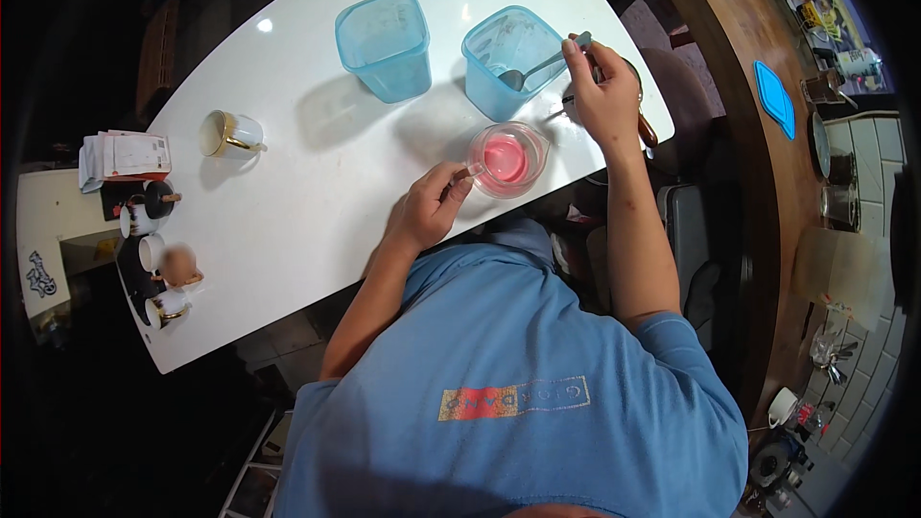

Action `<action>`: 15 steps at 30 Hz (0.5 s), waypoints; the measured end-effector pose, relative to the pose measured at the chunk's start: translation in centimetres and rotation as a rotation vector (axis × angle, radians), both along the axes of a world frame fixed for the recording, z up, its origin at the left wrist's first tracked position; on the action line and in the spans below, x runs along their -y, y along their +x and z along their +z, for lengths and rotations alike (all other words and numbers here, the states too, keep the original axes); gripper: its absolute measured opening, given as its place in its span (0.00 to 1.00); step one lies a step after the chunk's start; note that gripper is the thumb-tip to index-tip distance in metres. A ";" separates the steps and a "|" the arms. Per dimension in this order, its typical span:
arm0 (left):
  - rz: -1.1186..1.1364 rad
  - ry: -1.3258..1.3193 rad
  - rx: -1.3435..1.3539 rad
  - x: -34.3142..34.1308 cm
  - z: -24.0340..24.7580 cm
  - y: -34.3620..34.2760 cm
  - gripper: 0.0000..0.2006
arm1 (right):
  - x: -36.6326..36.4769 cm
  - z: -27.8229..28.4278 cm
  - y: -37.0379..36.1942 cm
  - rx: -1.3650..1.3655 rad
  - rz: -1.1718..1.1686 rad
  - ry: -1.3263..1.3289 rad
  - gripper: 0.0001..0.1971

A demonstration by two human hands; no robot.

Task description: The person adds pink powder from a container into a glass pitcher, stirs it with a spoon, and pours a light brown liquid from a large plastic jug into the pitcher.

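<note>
Head: glossy white worktop. Left grip pinching jug, pink inside, by worktop's near edge. From jug: tub, 12 o'clock; right grip, 2, pinching spoon over it; second tub, 11; mug, 9; wooden ledge, 3; white tiles, 4.

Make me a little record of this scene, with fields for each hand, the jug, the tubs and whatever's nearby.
Left hand: on the handle of the jug
Right hand: holding the spoon by its handle
Spoon bowl: at the right tub's opening; depth unclear
Jug contents: pink liquid
Tubs: two, blue, lidless; left tub, right tub
Nearby: white-and-gold cup
Surface: white table
</note>
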State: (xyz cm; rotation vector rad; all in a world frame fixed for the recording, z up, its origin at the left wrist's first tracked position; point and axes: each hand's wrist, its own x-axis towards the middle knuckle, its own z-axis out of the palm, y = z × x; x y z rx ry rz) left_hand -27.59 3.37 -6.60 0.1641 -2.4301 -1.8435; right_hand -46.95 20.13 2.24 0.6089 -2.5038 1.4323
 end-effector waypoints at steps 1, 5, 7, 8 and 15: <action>-0.007 -0.003 -0.027 0.1 -0.1 0.1 0.13 | 0.3 -0.1 0.0 -0.028 -0.007 -0.006 0.13; -0.018 -0.023 -0.067 0.2 -0.4 0.1 0.13 | 1.1 -0.1 -0.1 -0.270 -0.014 0.026 0.08; -0.006 -0.020 -0.084 0.2 -0.4 0.1 0.13 | 1.6 0.5 0.1 -0.326 -0.024 0.075 0.07; -0.002 -0.020 -0.101 0.2 -0.3 0.2 0.13 | 1.7 0.5 -0.1 -0.424 -0.025 0.093 0.06; 0.037 0.009 -0.098 0.3 -1.2 0.4 0.11 | 2.5 1.1 -0.3 -0.568 0.001 0.098 0.07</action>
